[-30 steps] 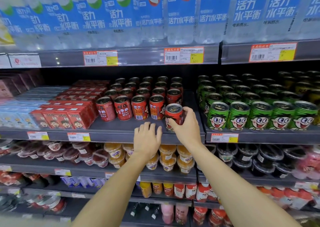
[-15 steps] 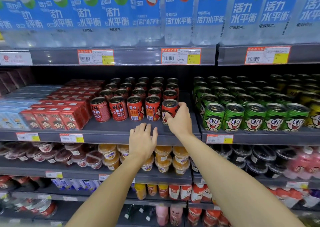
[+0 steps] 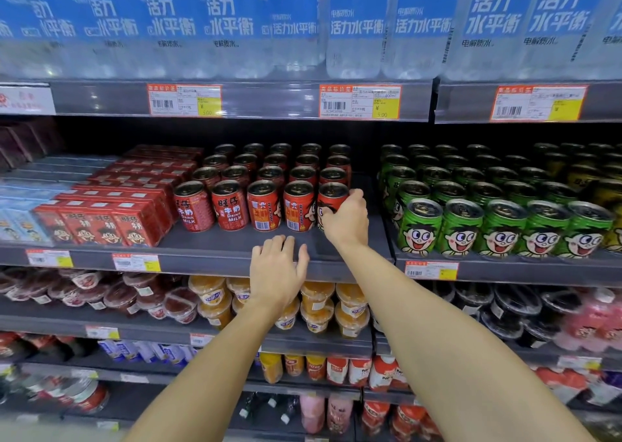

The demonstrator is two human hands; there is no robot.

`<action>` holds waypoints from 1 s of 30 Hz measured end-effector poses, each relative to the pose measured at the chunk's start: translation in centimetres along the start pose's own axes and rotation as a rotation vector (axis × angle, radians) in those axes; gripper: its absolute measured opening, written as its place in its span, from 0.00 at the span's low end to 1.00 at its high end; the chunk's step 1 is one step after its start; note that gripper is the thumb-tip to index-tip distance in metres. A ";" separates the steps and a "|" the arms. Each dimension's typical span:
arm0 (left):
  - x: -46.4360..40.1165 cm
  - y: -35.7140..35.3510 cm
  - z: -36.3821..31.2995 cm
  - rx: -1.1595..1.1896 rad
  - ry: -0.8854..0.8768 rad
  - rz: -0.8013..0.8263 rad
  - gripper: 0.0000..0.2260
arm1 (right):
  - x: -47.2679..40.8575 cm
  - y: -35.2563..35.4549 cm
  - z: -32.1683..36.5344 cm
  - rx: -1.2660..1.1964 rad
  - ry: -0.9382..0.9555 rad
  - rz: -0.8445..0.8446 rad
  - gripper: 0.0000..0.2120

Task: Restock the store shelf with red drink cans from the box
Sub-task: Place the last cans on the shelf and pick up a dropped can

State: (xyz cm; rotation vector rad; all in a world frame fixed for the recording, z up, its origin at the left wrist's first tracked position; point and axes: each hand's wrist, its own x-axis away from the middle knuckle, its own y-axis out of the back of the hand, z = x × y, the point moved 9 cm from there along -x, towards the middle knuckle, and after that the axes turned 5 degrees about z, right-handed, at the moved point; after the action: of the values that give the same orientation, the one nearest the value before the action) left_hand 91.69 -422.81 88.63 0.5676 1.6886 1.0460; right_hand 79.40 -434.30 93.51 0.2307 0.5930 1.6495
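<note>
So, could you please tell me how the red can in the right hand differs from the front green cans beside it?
The red can is gripped by the right hand; the green cans stand untouched. Red body versus green. The red can sits on the left shelf section, the green cans on the right. Both carry a cartoon face and stand upright.

Grey shelf (image 3: pixel 215 251) across mid frame, price tags on its front lip. On it, left to right: pale blue cartons (image 3: pixel 18 221) at far left, red cartons (image 3: pixel 111 219) in rows, red drink cans (image 3: pixel 232 206) in five columns running back, green cans (image 3: pixel 501 226) on the adjoining section at right. Rightmost front red can (image 3: pixel 331 199) stands upright on the shelf, gripped by the right hand (image 3: pixel 346 219). Left hand (image 3: pixel 277 270) rests flat on the shelf's front edge, centre frame.
</note>
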 end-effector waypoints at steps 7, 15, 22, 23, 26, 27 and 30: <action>-0.1 0.0 0.1 0.039 0.008 0.041 0.20 | -0.9 -0.4 0.0 0.018 -0.024 0.010 0.28; -0.3 -0.2 0.3 0.068 0.008 0.082 0.22 | -1.0 -0.2 -0.7 0.071 -0.065 0.127 0.31; -0.3 -0.2 0.2 0.080 0.008 0.098 0.24 | 2.6 -1.8 -1.7 0.404 -0.003 0.459 0.23; -0.3 -0.2 0.2 0.081 0.008 0.099 0.24 | 3.5 -2.0 -1.5 0.507 0.044 0.472 0.21; 0.0 -0.3 0.1 0.060 0.007 0.096 0.22 | 5.7 -2.7 -1.4 0.703 0.169 0.448 0.21; 0.1 -0.3 0.1 0.051 0.008 0.085 0.22 | 6.2 -2.9 -1.5 0.729 0.212 0.421 0.22; 0.1 -0.2 -0.1 0.044 0.008 0.060 0.22 | 7.1 -3.0 -2.1 0.762 0.304 0.317 0.22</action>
State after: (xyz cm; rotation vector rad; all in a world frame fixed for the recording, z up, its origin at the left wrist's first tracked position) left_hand 91.61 -422.85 88.42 0.6471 1.7139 1.0570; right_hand 79.73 -427.73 88.97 0.6580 1.4720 1.7027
